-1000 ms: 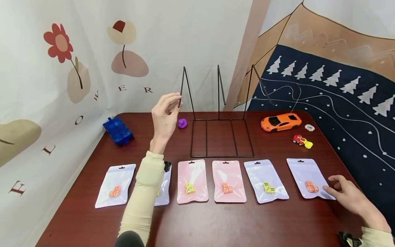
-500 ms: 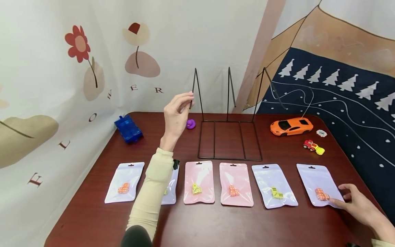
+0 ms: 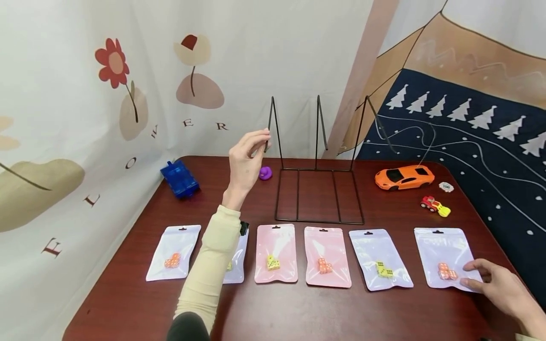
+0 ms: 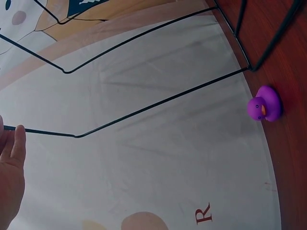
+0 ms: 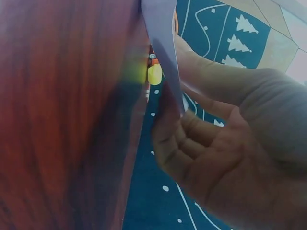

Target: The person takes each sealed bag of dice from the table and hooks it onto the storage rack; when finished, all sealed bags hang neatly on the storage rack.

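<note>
My left hand is raised at the left side of a black wire rack, its thumb and fingers pinching the end of the left prong. The same hand shows at the edge of the left wrist view. At the far right my right hand pinches the lower right edge of a lavender zip bag holding orange dice. In the right wrist view the bag tilts up edge-on between thumb and fingers.
Left of the held bag lie a lavender bag, pink bags and a white-lavender bag; my left sleeve partly covers another. Behind are a purple duck, blue box, orange car, toy tractor and chip.
The head view has shifted. My right hand has taken the far-right bag by its edge and moved it slightly right, turning it a little. The left hand keeps its hold on the rack.
</note>
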The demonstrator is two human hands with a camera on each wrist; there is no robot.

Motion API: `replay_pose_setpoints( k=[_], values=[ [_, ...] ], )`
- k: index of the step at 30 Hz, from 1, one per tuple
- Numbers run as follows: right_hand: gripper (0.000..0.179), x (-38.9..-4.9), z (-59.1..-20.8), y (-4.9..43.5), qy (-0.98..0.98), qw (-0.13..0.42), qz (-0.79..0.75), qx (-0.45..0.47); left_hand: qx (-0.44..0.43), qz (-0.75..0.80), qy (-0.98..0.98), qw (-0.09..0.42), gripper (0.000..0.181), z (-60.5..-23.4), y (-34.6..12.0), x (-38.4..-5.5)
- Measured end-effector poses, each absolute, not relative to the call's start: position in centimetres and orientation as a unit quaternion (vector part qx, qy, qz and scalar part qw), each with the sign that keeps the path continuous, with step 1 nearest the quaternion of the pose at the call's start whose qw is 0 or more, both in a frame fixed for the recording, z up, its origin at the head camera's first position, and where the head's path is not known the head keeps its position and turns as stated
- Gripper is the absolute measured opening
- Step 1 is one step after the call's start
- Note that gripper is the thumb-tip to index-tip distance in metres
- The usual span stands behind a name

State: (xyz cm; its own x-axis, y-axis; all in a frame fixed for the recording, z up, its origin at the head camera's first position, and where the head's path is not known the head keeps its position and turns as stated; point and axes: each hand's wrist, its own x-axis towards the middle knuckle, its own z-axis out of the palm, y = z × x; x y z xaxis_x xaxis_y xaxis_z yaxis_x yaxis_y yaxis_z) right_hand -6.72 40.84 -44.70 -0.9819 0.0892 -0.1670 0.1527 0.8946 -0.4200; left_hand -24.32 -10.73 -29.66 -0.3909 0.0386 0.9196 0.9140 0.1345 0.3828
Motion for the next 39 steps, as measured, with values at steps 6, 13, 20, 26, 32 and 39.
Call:
replay_pose_setpoints(
  k=[6, 13, 20, 26, 32, 39],
  values=[
    [0.029, -6.7, -43.9, 40.2, 0.975, 0.008, -0.212, 0.070, -0.372, -0.543, -0.632, 0.409, 0.019, -29.7, -10.8, -24.2],
    [0.020, -6.7, -43.4, 39.0, 0.963, -0.096, -0.237, 0.080, -0.383, -0.546, -0.626, 0.404, 0.016, -29.5, -10.6, -24.0],
    [0.022, -6.9, -42.5, 37.7, 0.944, -0.179, -0.270, 0.066, -0.386, -0.539, -0.627, 0.409, 0.016, -29.4, -10.2, -24.0],
    [0.020, -7.8, -41.5, 35.6, 0.901, -0.249, -0.351, 0.050, -0.386, -0.532, -0.635, 0.406, 0.018, -29.5, -10.1, -23.9],
    [0.022, -9.0, -40.3, 32.6, 0.846, -0.281, -0.451, 0.044, -0.368, -0.532, -0.639, 0.416, 0.017, -29.8, -10.5, -23.8],
    [0.024, -9.7, -38.8, 30.7, 0.808, -0.309, -0.502, 0.000, -0.365, -0.525, -0.640, 0.425, 0.017, -29.9, -10.7, -23.8]
  ],
)
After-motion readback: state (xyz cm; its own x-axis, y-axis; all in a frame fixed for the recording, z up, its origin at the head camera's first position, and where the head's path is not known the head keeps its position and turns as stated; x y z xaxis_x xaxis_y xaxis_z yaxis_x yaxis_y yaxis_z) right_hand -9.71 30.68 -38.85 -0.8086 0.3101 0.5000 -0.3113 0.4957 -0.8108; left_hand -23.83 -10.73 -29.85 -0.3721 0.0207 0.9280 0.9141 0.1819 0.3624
